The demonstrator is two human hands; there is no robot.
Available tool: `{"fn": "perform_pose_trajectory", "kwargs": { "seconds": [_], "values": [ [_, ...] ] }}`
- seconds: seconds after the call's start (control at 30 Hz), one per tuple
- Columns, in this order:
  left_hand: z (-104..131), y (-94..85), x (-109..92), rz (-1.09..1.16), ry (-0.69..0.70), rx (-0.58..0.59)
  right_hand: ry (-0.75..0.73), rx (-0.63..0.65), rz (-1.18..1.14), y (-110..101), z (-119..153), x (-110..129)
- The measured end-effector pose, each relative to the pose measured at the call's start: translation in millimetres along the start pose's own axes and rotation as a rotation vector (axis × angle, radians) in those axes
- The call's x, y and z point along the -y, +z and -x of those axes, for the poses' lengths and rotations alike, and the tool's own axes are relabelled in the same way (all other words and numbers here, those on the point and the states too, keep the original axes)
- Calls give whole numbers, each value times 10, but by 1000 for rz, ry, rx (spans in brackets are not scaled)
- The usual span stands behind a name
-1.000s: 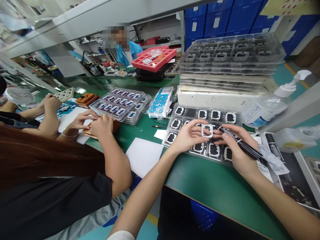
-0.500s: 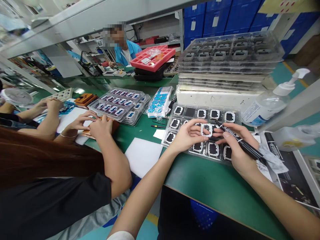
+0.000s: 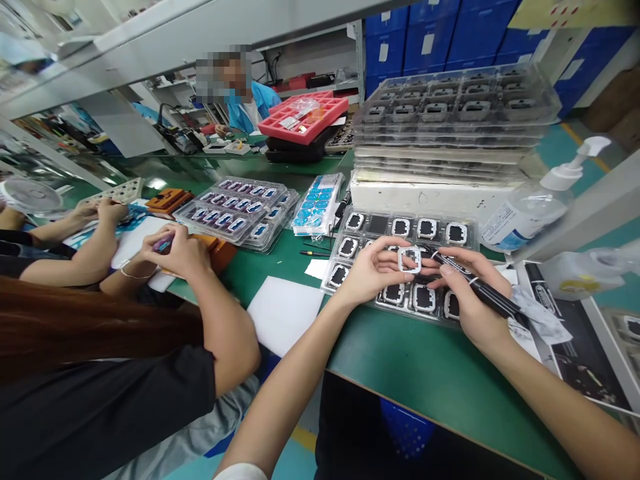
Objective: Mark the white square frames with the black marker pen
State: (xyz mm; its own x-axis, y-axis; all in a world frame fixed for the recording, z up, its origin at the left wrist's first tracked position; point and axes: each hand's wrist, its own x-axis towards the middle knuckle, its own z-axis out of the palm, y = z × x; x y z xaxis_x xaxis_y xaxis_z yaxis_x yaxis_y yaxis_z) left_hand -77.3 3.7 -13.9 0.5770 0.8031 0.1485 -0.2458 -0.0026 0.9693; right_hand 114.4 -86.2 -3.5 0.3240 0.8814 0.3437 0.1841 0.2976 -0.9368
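Note:
A small white square frame (image 3: 409, 260) is held between the thumb and fingers of my left hand (image 3: 367, 272), above a clear plastic tray (image 3: 327, 275) of similar framed parts with dark centres. My right hand (image 3: 477, 293) is closed round a black marker (image 3: 493, 297), whose tip end points left toward the white frame. The fingertips of my right hand are close to the frame's right side; whether they touch it cannot be made out. One compartment at the tray's back row shows no white frame.
Stacked clear trays (image 3: 450, 137) stand behind, with a pump bottle (image 3: 530, 207) at right. A white foam sheet (image 3: 286, 313) lies left of my forearm. At left, a co-worker's hands (image 3: 177, 250) hold a purple part near an orange block (image 3: 220, 253).
My hands keep nearly the same hold on the frame and marker. The co-worker's hands have lifted and now show a purple part. The whole view has shifted slightly.

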Motion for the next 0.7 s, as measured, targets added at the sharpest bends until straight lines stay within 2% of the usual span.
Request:
{"fn": "perform_pose_trajectory", "kwargs": {
  "seconds": [0.7],
  "values": [
    [9, -6, -8, -26, -6, 9, -18, -11, 5, 28, 12, 56]
  ]
}}
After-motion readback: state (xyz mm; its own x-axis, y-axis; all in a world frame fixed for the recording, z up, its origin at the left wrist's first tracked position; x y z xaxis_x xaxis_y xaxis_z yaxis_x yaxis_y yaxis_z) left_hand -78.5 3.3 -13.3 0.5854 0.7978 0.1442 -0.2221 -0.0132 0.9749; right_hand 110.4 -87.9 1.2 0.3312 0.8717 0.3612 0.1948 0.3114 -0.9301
